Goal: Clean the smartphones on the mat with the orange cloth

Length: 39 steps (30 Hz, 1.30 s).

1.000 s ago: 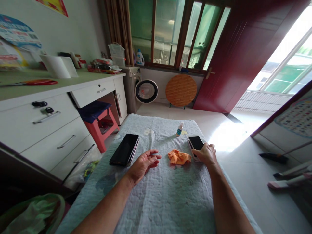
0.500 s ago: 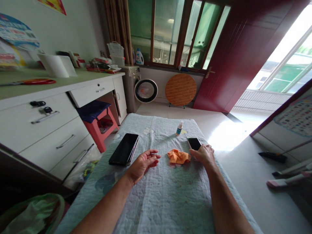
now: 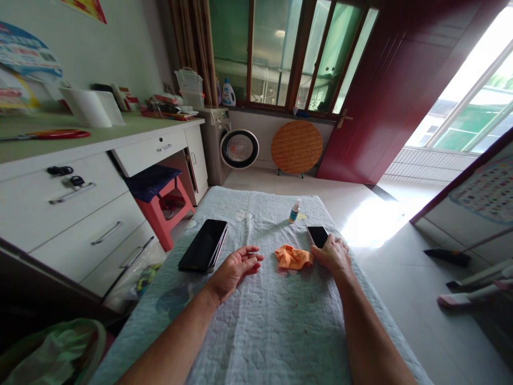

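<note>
My right hand (image 3: pixel 333 253) grips a smartphone (image 3: pixel 318 235) at the right side of the cloth-covered table, its fingers over the near part of the phone. The dark screen faces up. Just left of that hand lies a crumpled orange cloth (image 3: pixel 293 258). My left hand (image 3: pixel 239 267) rests palm inward on the table, fingers loosely apart and holding nothing. Beside it, to the left, is a large black tablet (image 3: pixel 204 246), which seems to lie on something thin. A small spray bottle (image 3: pixel 294 212) with a white top stands upright beyond the orange cloth.
A light blue quilted cloth (image 3: pixel 272 331) covers the table. At the left are a white desk (image 3: pixel 84 214) with drawers and a pink stool (image 3: pixel 168 214). A washing machine (image 3: pixel 216 133) has its round door open. A bin (image 3: pixel 60 353) stands at the lower left.
My right hand has shifted very slightly to the left on the phone. The left hand, tablet, orange cloth and bottle look the same.
</note>
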### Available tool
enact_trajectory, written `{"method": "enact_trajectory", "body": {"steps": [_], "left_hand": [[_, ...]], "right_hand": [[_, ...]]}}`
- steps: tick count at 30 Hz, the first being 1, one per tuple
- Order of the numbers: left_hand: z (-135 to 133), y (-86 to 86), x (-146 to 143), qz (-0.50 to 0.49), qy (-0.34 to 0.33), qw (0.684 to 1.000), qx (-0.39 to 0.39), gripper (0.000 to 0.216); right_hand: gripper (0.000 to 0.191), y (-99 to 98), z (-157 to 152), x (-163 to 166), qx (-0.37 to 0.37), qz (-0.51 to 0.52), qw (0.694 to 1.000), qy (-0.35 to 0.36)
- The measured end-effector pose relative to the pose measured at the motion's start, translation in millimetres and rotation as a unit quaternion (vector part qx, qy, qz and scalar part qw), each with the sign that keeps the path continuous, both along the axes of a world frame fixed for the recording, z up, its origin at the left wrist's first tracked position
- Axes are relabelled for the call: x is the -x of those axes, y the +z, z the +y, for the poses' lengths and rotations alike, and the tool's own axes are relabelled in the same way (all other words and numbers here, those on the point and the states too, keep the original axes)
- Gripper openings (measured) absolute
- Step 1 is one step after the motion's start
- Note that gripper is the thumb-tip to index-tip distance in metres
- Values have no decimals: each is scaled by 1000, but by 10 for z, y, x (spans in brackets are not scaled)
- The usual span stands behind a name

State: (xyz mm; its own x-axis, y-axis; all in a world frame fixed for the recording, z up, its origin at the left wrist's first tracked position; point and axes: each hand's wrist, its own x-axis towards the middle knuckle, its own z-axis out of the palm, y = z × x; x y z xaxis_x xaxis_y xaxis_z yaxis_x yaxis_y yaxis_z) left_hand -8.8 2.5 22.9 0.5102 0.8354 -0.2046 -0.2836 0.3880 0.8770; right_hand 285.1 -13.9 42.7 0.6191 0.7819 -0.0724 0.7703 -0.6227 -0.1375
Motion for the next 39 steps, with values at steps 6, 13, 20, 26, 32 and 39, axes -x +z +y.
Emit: {"method": "enact_trajectory", "body": {"steps": [6, 13, 20, 26, 32, 39], "left_hand": [[5, -18, -1, 3, -1, 1000, -2, 43], [17, -43, 5, 11, -7, 1000, -14, 45], [-47, -69, -32, 99, -8, 987, -127, 37], [-68, 5, -2, 297, 106, 851, -420, 19], [48, 121, 164, 425, 226, 647, -591, 21], [206, 260, 468, 638, 307, 522, -476, 38]], "right_hand": [[67, -8, 2, -14, -1, -10, 1000, 2], [69, -2, -15, 4, -1, -4, 1000, 3], [44, 155, -40, 197, -154, -63, 968, 189], [16, 56, -34, 488, -103, 0, 929, 355], [8, -70, -21, 594, -83, -6, 925, 371], [10, -131, -14, 666, -120, 34, 915, 383]]}}
